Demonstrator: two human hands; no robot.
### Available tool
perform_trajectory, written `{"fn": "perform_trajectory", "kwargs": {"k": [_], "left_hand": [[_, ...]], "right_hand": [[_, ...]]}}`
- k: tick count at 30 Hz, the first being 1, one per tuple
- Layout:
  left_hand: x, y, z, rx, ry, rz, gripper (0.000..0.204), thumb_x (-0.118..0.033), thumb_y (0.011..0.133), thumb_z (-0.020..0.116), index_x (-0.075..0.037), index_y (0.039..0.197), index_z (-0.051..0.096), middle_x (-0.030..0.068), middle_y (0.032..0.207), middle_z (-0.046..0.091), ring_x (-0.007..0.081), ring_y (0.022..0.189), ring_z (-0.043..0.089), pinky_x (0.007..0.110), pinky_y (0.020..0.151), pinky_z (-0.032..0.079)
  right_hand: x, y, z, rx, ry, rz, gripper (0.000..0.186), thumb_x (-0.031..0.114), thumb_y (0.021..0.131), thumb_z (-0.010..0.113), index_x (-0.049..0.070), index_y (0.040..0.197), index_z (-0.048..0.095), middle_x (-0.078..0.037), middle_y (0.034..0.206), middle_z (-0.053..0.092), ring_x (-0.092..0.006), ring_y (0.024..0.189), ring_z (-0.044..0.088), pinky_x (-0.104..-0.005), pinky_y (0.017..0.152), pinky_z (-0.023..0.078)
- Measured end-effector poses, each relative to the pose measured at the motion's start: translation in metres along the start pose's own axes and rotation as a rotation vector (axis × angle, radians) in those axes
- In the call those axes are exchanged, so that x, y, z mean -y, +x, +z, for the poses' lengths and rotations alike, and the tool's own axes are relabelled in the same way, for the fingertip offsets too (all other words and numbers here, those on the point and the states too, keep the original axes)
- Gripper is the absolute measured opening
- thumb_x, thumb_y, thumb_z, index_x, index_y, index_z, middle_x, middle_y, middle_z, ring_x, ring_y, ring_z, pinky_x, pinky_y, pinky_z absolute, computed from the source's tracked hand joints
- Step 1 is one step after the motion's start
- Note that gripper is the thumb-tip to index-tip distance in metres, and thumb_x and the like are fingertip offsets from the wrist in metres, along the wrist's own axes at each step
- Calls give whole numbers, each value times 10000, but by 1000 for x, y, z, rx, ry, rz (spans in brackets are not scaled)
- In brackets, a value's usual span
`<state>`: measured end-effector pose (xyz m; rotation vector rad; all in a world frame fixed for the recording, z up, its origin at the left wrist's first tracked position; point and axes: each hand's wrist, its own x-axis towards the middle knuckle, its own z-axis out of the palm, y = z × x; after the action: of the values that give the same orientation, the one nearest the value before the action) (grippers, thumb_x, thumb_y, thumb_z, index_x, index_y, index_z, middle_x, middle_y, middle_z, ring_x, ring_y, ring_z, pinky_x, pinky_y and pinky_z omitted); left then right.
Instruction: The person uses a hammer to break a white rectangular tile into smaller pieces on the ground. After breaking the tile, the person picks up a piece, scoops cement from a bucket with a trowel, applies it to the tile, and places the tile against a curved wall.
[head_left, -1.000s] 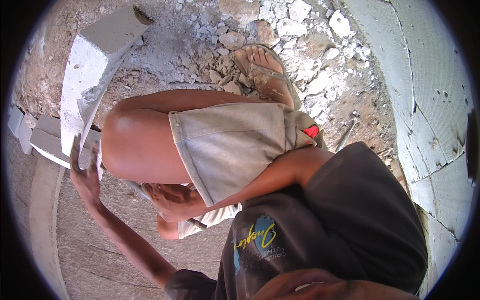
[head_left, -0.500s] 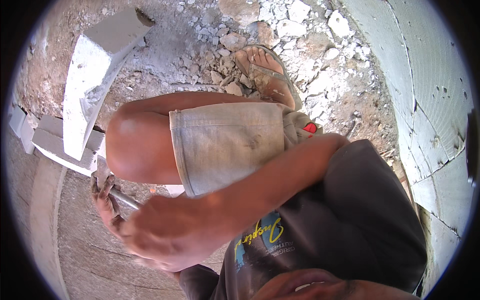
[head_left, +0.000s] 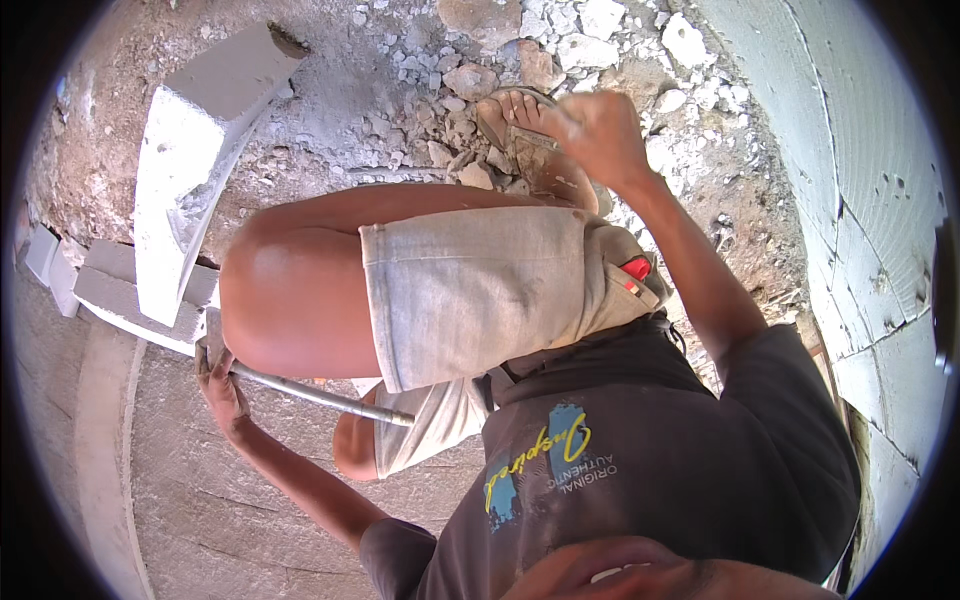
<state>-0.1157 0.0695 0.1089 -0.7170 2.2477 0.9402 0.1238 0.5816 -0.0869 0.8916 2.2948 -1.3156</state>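
Note:
My left hand (head_left: 222, 390) grips a long-handled metal tool (head_left: 320, 392) near its head, beside my bent left knee. A white block (head_left: 160, 190) with a greyish end stands beyond that hand, and a lower block (head_left: 130, 290) lies beside it. My right hand (head_left: 600, 130) is stretched out over the rubble by my sandalled foot (head_left: 495, 115); its fingers are blurred, so their hold is unclear.
Broken white and brown rubble (head_left: 470, 80) covers the ground at the top. A pale, cracked wall (head_left: 880, 250) rises along the right. Stone flooring (head_left: 190, 480) lies at lower left, with a pale strip (head_left: 105, 440) and small blocks (head_left: 55, 265) at the far left.
My left hand has moved down from the white block and taken hold of the tool. My right hand has left the tool's handle and swung up and right to over the foot and rubble.

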Motion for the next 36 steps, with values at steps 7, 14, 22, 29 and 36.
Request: {"fn": "perform_trajectory", "kwargs": {"k": [7,14,22,29,36], "left_hand": [[-38,-14,26,-142,102,299,586,-84,838,782,-3,1372,556,147,1173,702,245,1059,687,433,1031,496],[-155,-55,61,-214,188,785,331,-40,976,602,-105,1288,690,62,1081,741,200,945,701,421,998,532],[-242,13,-16,-496,844,1168,488,-174,947,631,-46,1414,568,181,1311,648,298,1201,604,450,1119,436],[-221,76,-54,-390,832,1186,886,-357,832,820,-47,1550,403,233,1476,540,362,1385,500,516,1207,356],[-46,123,-17,-241,1445,616,1457,-422,558,992,-306,1666,53,180,1674,274,407,1540,269,608,1279,186]], "right_hand": [[16,77,-19,-190,724,-88,387,372,1016,546,58,837,685,-26,798,616,-151,764,565,-351,785,441],[167,101,-37,416,954,-534,487,417,1073,522,-23,1250,633,-167,1111,703,-256,1056,674,-393,970,529],[356,67,-69,596,150,-841,529,393,1024,606,-27,1343,571,-123,1028,653,-221,982,624,-389,885,513],[393,46,-73,73,659,-978,332,282,975,644,6,1158,666,-17,858,614,-80,766,560,-234,675,446],[392,-3,-111,552,750,-802,333,278,885,727,20,1093,691,-54,876,648,-105,779,580,-262,679,450]]}}
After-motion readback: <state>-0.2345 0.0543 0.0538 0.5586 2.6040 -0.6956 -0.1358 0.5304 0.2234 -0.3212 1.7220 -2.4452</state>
